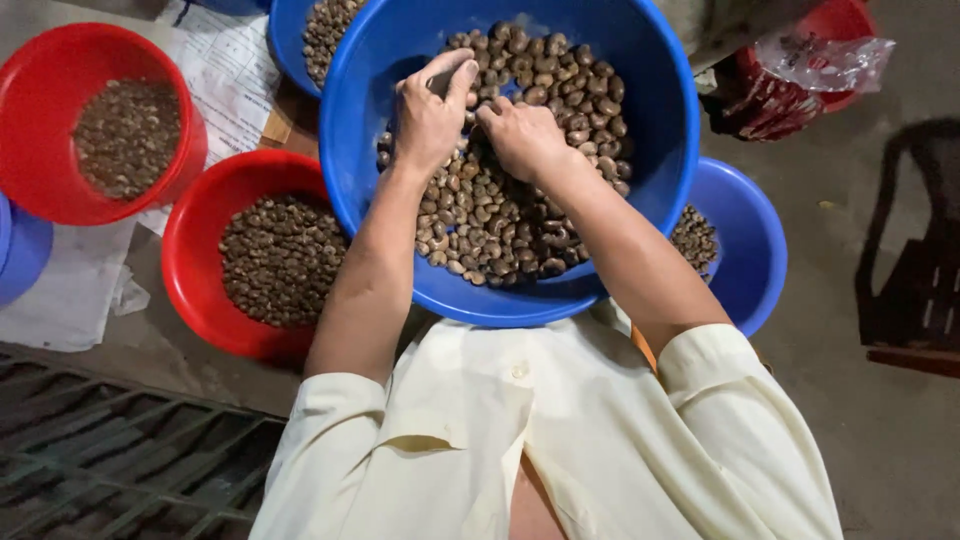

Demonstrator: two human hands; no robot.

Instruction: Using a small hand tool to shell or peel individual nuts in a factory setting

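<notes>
A large blue basin (pixel 660 130) sits on my lap, holding several brown cashew nuts in shell (pixel 500 220). Both my hands are inside it, on top of the pile. My left hand (pixel 430 115) has its fingers curled around a few nuts, thumb raised. My right hand (pixel 520 135) lies beside it, fingers bent down into the nuts. My cream short-sleeved shirt (pixel 520 440) fills the lower part of the view.
Two red bowls of nuts stand at left: one (pixel 190 270) near the basin, one (pixel 40 150) farther out. Another blue bowl (pixel 750 240) lies under the basin at right, a further blue one (pixel 285 40) at top. Papers, a red container with plastic bag (pixel 820 60), a dark chair (pixel 915 270).
</notes>
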